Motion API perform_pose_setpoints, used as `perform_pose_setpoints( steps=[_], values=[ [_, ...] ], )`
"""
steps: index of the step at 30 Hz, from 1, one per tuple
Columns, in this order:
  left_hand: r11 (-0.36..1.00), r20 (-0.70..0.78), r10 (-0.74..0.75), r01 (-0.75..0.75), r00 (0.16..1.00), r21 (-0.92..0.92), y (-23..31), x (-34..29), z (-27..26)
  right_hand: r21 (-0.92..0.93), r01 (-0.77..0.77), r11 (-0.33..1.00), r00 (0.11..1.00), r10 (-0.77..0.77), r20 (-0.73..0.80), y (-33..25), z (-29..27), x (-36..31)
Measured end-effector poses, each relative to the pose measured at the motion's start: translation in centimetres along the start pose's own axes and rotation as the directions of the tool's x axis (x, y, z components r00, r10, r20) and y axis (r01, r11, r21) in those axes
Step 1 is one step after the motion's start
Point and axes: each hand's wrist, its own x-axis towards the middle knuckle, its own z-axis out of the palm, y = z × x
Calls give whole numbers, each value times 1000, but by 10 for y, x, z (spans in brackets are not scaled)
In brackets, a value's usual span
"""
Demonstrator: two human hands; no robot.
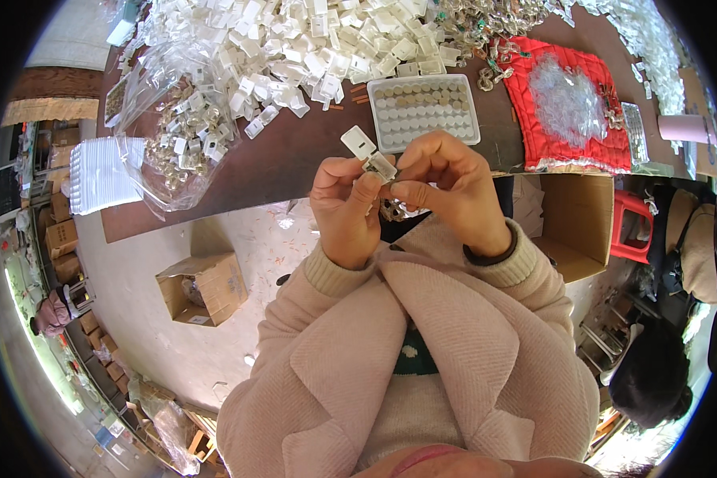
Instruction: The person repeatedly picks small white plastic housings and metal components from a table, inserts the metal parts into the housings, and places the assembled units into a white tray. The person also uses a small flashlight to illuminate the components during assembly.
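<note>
At the centre of the frame, just below the worktop (295, 163) edge, both hands pinch a small white plastic clip (370, 155) with a clear end. The left hand (344, 209) has its grip narrow on the lower end; the right hand (446, 187) closes fingertips on its side. A metal ring (391, 210) hangs beneath. Above sits a white tray (425, 111) of round discs, a red quilted pad (570, 103) at upper right, a clear bag (175, 135) of parts at upper left, and an open cardboard box (203, 288) on the floor at lower left.

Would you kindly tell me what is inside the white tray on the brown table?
The white tray holds rows of small round discs, some tan and most grey-white. They cover nearly all of the tray's floor, so whatever lies beneath them cannot be seen.
</note>
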Motion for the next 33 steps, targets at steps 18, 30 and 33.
perform_pose_setpoints(
  steps=[18, 30, 33],
  values=[
    [959, -74, -278, 273, 958, -71, 4, 11, -27, -957, 262, 125, 789, -599, 138, 7, -46, 53],
    [949, -20, -294, 289, 956, -125, 4, 16, -24, -921, 320, 221, 847, -502, 174, 3, -27, 49],
    [955, -23, -264, 258, 964, -143, 2, 14, -18, -848, 421, 321, 845, -478, 238, 2, -10, 30]
  ],
)
